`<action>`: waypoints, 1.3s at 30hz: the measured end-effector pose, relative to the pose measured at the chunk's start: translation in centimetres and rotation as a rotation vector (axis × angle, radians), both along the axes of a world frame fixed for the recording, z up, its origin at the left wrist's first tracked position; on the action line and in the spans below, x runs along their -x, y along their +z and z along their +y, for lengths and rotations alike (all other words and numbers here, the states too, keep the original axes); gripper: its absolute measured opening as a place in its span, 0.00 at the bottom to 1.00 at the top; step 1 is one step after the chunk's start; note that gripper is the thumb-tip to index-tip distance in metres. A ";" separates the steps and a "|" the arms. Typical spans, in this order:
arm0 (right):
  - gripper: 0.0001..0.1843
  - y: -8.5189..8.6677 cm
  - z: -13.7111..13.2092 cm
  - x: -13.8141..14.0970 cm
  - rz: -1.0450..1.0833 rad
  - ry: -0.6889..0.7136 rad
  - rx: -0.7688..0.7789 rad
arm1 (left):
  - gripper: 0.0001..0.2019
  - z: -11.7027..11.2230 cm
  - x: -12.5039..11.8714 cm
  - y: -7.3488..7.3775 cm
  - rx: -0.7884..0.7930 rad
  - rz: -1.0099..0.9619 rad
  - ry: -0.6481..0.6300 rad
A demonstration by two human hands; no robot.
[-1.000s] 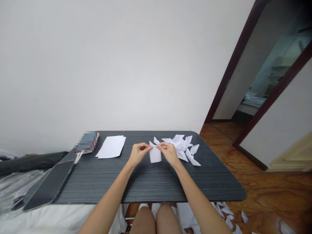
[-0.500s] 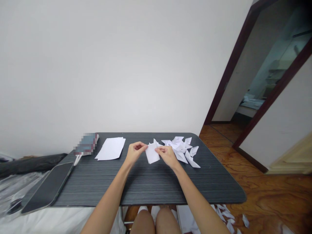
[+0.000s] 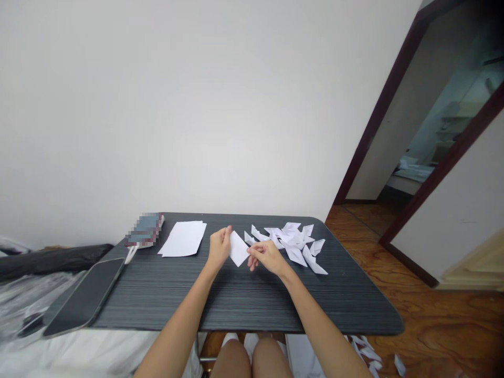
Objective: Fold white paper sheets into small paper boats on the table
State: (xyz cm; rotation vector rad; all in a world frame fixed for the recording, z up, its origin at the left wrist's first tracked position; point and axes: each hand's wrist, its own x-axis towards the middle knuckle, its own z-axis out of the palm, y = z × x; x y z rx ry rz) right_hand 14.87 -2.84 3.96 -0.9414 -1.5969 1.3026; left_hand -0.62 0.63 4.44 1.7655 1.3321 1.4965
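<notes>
Between my hands, above the dark table, is a small folded square of white paper, turned so one corner points down. My left hand is closed on its left edge, thumb up. My right hand pinches the right corner between thumb and fingertips, its other fingers curled below. Just right of the paper lies a loose pile of folded white paper pieces with pointed ends. To the left, a few flat white sheets lie stacked.
A dark tablet-like slab rests at the table's left edge, near a blurred blue-grey packet. A white wall stands behind. More folded paper lies on the wooden floor to the right, near a doorway.
The folded paper has turned from nearly square-on to corner-down. My left hand has rotated to thumb-up, and my right hand has shifted to the right corner. The view has moved slightly.
</notes>
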 end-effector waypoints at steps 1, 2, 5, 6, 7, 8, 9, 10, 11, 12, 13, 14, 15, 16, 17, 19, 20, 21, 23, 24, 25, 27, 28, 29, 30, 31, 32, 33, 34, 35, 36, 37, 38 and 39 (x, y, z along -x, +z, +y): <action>0.18 0.0 0.0 -0.1 0.006 0.002 0.002 | 0.20 0.1 0.0 -0.1 -0.018 0.007 0.035; 0.18 0.0 0.1 -0.1 0.014 -0.005 0.003 | 0.19 0.1 0.1 -0.1 -0.035 0.015 0.072; 0.18 -0.1 0.3 -0.1 0.075 -0.053 0.004 | 0.18 0.0 0.1 -0.2 -0.069 0.021 0.189; 0.19 -0.2 0.4 0.0 0.100 -0.064 0.006 | 0.18 0.0 0.1 -0.2 -0.071 0.022 0.197; 0.19 -0.4 0.5 0.1 0.119 -0.073 0.004 | 0.17 -0.1 0.0 -0.2 -0.069 0.026 0.173; 0.19 -0.6 0.6 0.2 0.129 -0.086 0.000 | 0.17 -0.3 -0.2 -0.2 -0.062 0.033 0.110; 0.19 -0.7 0.8 0.3 0.129 -0.108 -0.006 | 0.16 -0.4 -0.4 -0.1 -0.048 0.038 0.019; 0.19 -0.9 0.9 0.4 0.127 -0.139 -0.010 | 0.16 -0.5 -0.6 -0.1 -0.018 0.034 -0.090; 0.18 -1.1 1.1 0.3 0.127 -0.175 -0.011 | 0.16 -0.6 -0.8 0.0 0.029 0.016 -0.204; 0.18 -1.3 1.2 0.3 0.132 -0.212 -0.007 | 0.17 -0.7 -1.0 0.0 0.092 -0.015 -0.313; 0.18 -1.4 1.4 0.1 0.141 -0.243 -0.003 | 0.18 -0.8 -1.1 0.1 0.160 -0.057 -0.410; 0.18 -1.5 1.5 -0.1 0.150 -0.267 -0.005 | 0.19 -0.8 -1.1 0.2 0.224 -0.103 -0.493; 0.17 -1.5 1.6 -0.3 0.158 -0.286 -0.014 | 0.21 -0.8 -1.2 0.3 0.274 -0.146 -0.562; 0.17 -1.5 1.7 -0.5 0.159 -0.302 -0.030 | 0.22 -0.8 -1.1 0.4 0.305 -0.178 -0.615; 0.16 -1.5 1.8 -0.6 0.154 -0.315 -0.049 | 0.22 -0.8 -1.0 0.5 0.318 -0.196 -0.651; 0.15 -1.4 1.9 -0.9 0.141 -0.335 -0.078 | 0.22 -0.8 -0.9 0.5 0.319 -0.202 -0.684; 0.14 -1.4 1.9 -1.0 0.135 -0.343 -0.084 | 0.22 -0.8 -0.8 0.5 0.315 -0.197 -0.693; 0.14 -1.4 1.9 -1.0 0.128 -0.349 -0.089 | 0.22 -0.8 -0.8 0.5 0.311 -0.192 -0.702; 0.13 -1.3 2.0 -1.1 0.119 -0.358 -0.099 | 0.22 -0.9 -0.7 0.5 0.307 -0.194 -0.731; 0.14 -1.3 2.0 -1.2 0.114 -0.358 -0.104 | 0.22 -0.9 -0.7 0.5 0.307 -0.201 -0.750; 0.14 -1.2 2.0 -1.3 0.109 -0.355 -0.109 | 0.22 -1.0 -0.8 0.4 0.307 -0.211 -0.769; 0.14 -1.1 2.0 -1.5 0.102 -0.348 -0.119 | 0.22 -1.0 -0.8 0.4 0.306 -0.231 -0.806; 0.14 -1.1 2.0 -1.6 0.098 -0.344 -0.123 | 0.22 -1.1 -0.8 0.4 0.305 -0.238 -0.822; 0.14 -1.0 2.0 -1.7 0.094 -0.342 -0.125 | 0.22 -1.1 -0.8 0.4 0.305 -0.240 -0.835; 0.14 -1.0 2.0 -1.8 0.092 -0.343 -0.126 | 0.22 -1.1 -0.8 0.4 0.306 -0.238 -0.842; 0.14 -0.9 1.9 -1.8 0.090 -0.343 -0.123 | 0.22 -1.1 -0.9 0.4 0.308 -0.232 -0.843; 0.14 -0.8 1.9 -1.9 0.088 -0.342 -0.118 | 0.22 -1.1 -0.9 0.5 0.309 -0.223 -0.838; 0.14 -0.8 1.8 -1.9 0.085 -0.338 -0.111 | 0.21 -1.2 -0.9 0.5 0.311 -0.213 -0.830; 0.14 -0.7 1.8 -1.9 0.079 -0.331 -0.106 | 0.20 -1.2 -0.9 0.5 0.310 -0.203 -0.817; 0.14 -0.7 1.8 -1.9 0.069 -0.323 -0.106 | 0.19 -1.2 -0.9 0.5 0.305 -0.193 -0.802; 0.14 -0.6 1.8 -1.9 0.053 -0.316 -0.113 | 0.17 -1.2 -0.8 0.5 0.299 -0.181 -0.787; 0.13 -0.6 1.8 -2.0 0.032 -0.312 -0.126 | 0.16 -1.2 -0.8 0.5 0.293 -0.164 -0.776; 0.13 -0.6 1.8 -2.0 0.011 -0.312 -0.144 | 0.14 -1.1 -0.7 0.5 0.288 -0.143 -0.770; 0.12 -0.6 1.8 -2.0 -0.007 -0.311 -0.165 | 0.13 -1.1 -0.7 0.4 0.284 -0.117 -0.769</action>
